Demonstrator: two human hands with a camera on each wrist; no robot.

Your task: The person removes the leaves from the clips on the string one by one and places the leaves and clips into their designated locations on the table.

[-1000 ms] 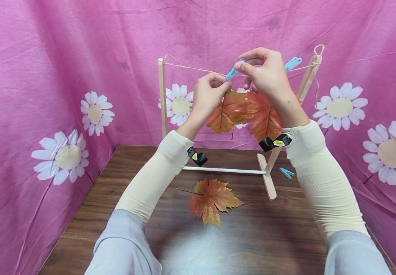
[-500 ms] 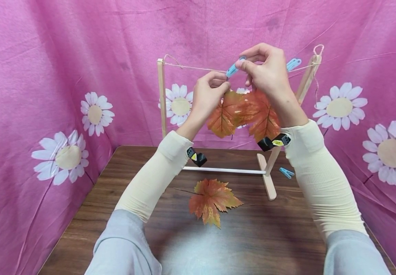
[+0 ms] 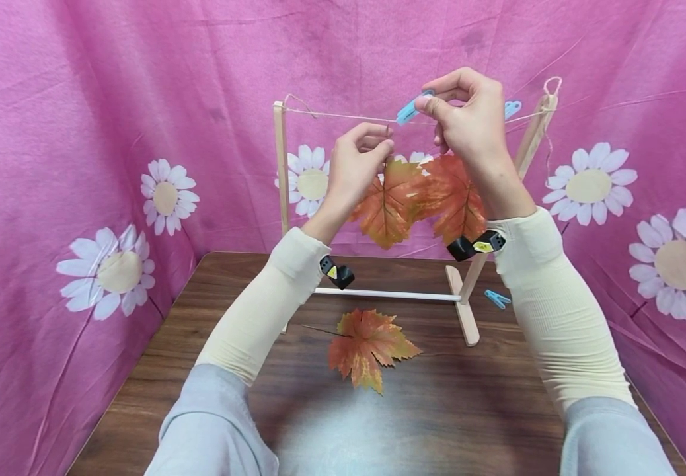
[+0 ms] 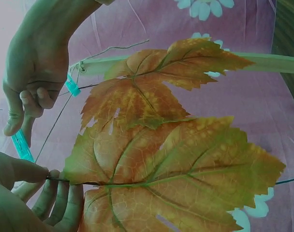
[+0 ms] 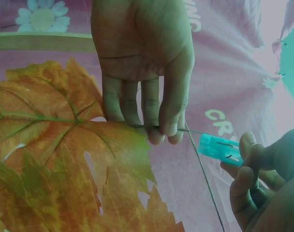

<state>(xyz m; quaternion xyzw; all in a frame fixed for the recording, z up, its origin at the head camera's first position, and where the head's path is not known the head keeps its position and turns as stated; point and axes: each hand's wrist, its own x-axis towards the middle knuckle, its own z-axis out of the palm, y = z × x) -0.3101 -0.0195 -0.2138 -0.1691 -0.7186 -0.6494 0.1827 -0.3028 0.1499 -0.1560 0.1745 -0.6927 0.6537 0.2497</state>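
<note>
My left hand [image 3: 356, 162] pinches the thin dark stem of an orange-green maple leaf [image 3: 386, 205], which hangs below the fingers. Between thumb and fingers, my right hand [image 3: 474, 119] grips a blue clothespin [image 3: 410, 110] right at the string [image 3: 343, 118]. In the right wrist view the clothespin's free end [image 5: 207, 146] is close to the tip of the stem, beside the string. A second maple leaf [image 3: 453, 198] hangs to the right, overlapping the first. Its stem is held by another blue clothespin [image 4: 72, 86] on the string, seen in the left wrist view.
The string runs between two wooden posts [image 3: 281, 165] joined low down by a white rod [image 3: 390, 295]. On the brown table [image 3: 212, 396] lie a third maple leaf [image 3: 369, 347] and a spare blue clothespin [image 3: 497, 299]. Pink flowered cloth [image 3: 200, 79] surrounds the table.
My right hand has moved up and to the right with its clothespin, away from my left fingers. My left hand has shifted slightly left, and its leaf hangs a little lower.
</note>
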